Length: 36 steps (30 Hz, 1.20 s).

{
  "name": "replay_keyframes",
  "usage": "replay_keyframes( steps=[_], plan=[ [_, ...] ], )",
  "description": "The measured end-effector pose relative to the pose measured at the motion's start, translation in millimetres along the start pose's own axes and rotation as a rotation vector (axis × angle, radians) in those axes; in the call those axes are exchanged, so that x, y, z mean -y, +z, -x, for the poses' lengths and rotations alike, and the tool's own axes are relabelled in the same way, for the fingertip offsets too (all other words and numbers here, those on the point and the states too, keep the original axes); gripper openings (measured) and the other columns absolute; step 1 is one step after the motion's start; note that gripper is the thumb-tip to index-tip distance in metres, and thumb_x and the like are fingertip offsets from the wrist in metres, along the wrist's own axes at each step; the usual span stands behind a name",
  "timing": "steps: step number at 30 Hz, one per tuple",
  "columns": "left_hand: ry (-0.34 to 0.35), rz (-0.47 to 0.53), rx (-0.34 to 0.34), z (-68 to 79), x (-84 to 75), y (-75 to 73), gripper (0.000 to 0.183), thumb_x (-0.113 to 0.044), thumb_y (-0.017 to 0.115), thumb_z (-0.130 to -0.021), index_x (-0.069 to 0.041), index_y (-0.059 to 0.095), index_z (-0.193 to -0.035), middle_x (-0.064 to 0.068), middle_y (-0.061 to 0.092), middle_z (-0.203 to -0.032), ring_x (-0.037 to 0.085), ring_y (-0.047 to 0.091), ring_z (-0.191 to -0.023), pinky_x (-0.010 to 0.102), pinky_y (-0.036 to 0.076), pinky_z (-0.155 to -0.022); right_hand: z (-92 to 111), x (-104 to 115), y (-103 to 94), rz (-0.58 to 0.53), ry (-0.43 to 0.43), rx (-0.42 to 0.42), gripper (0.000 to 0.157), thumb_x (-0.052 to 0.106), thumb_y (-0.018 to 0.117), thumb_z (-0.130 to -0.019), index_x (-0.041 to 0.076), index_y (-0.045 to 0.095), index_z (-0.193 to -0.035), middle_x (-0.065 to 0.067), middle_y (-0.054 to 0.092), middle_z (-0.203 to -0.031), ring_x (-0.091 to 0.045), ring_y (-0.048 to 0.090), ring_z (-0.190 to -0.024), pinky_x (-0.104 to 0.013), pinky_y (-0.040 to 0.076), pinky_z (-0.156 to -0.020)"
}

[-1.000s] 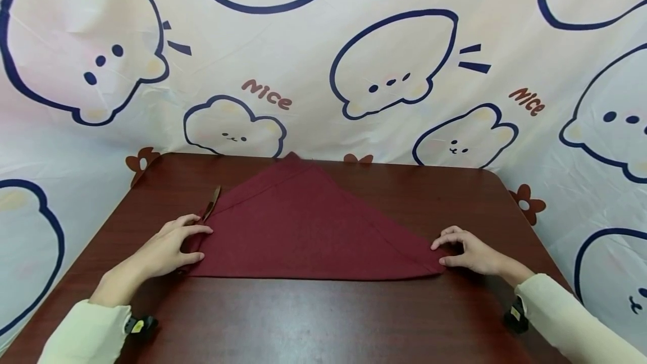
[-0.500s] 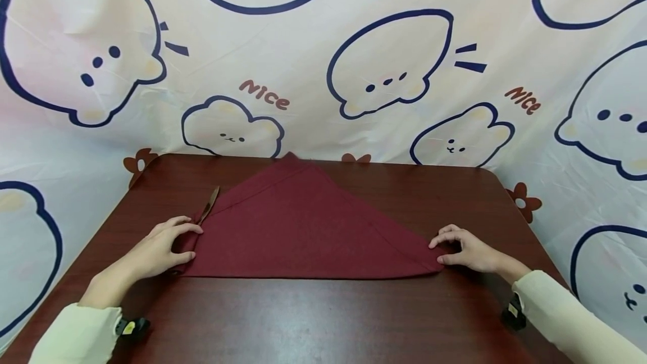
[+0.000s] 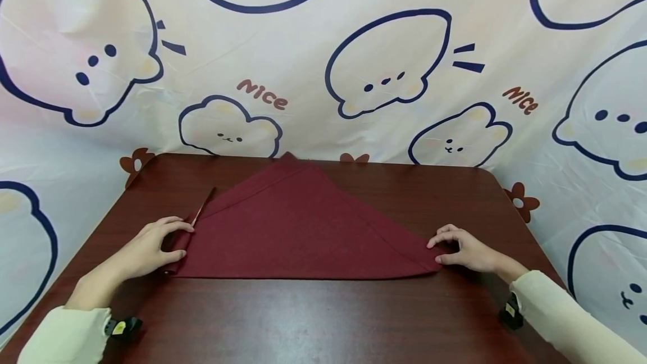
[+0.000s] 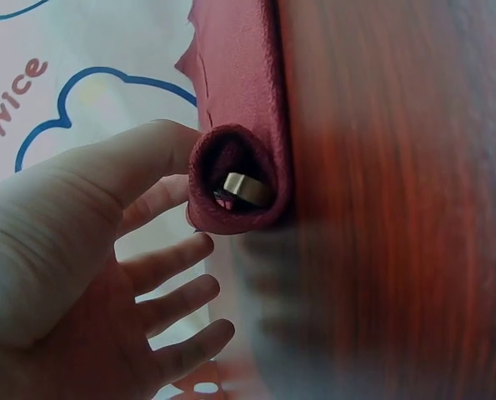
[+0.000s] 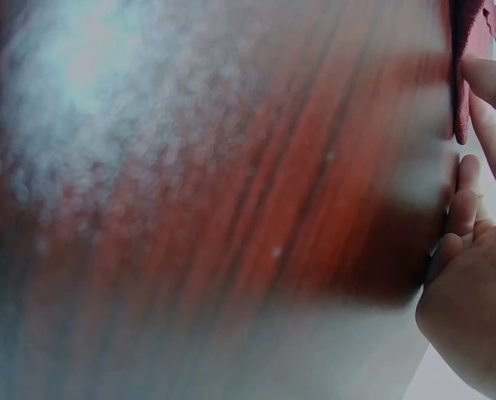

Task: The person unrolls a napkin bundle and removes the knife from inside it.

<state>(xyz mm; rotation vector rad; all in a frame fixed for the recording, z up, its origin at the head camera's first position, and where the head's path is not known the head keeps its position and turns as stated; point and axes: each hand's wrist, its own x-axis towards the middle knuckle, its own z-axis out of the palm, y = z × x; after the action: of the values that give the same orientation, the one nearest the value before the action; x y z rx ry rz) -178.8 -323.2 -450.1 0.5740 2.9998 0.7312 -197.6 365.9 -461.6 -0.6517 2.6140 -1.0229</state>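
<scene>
A dark red cloth napkin (image 3: 303, 229) lies on the table with its point away from me. Its left end is wound into a roll (image 4: 243, 92) round cutlery. From the roll's far end sticks a slim metal piece (image 3: 204, 204), like a knife blade. The near opening shows a gold-coloured handle end (image 4: 248, 189), the rest hidden inside. My left hand (image 3: 136, 251) grips the roll between thumb and fingers, its other fingers spread in the left wrist view. With thumb and fingertips, my right hand (image 3: 467, 250) pinches the napkin's right corner.
The brown wooden table (image 3: 313, 319) extends on all sides of the napkin, with bare wood in front. Behind and beside it hangs a pale cloth backdrop (image 3: 303, 49) printed with cartoon outlines. Dark bands with wrist cameras sit on both wrists.
My left hand and the roll have moved left, and the flat part of the napkin has widened that way. The metal piece turned with the roll. The right hand stays at its corner.
</scene>
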Motion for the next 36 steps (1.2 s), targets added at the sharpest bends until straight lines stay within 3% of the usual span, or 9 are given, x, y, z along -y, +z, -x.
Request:
replay_keyframes(
  steps=[10,19,28,36],
  plan=[
    [-0.012,0.001,-0.01,4.8,9.2,-5.0,0.042,-0.005,0.079,-0.082,-0.001,0.065,-0.121,0.031,0.059,-0.128,0.051,0.051,-0.12,0.067,0.043,-0.095,-3,0,-1.1,0.008,-0.007,-0.004,0.021,0.019,0.078,-0.089,0.019,0.074,-0.11,-0.006,0.056,-0.116,0.0,0.044,-0.106,-0.026,0.042,-0.089],
    [0.005,-0.003,-0.019,6.6,11.6,-5.0,0.041,-0.006,0.079,-0.083,-0.003,0.065,-0.122,0.024,0.064,-0.125,0.045,0.055,-0.12,0.059,0.044,-0.092,-4,-3,-1.7,0.023,-0.02,-0.001,0.021,0.02,0.078,-0.089,0.02,0.074,-0.11,-0.005,0.057,-0.116,0.001,0.044,-0.107,-0.026,0.043,-0.089],
    [-0.014,0.032,-0.011,8.4,8.5,-3.9,0.044,-0.008,0.078,-0.085,-0.003,0.063,-0.126,0.027,0.062,-0.128,0.048,0.053,-0.122,0.064,0.043,-0.095,0,-4,-1.6,0.045,-0.011,-0.009,0.022,0.022,0.078,-0.089,0.021,0.074,-0.11,-0.004,0.056,-0.116,0.003,0.043,-0.107,-0.025,0.042,-0.089],
    [-0.01,0.002,-0.012,9.6,3.5,-8.2,0.045,-0.009,0.08,-0.084,-0.002,0.064,-0.126,0.026,0.063,-0.127,0.048,0.054,-0.122,0.067,0.044,-0.096,0,-4,2.8,0.027,-0.035,-0.011,0.021,0.02,0.078,-0.089,0.02,0.074,-0.11,-0.003,0.056,-0.114,0.004,0.044,-0.106,-0.024,0.042,-0.088]
  ],
)
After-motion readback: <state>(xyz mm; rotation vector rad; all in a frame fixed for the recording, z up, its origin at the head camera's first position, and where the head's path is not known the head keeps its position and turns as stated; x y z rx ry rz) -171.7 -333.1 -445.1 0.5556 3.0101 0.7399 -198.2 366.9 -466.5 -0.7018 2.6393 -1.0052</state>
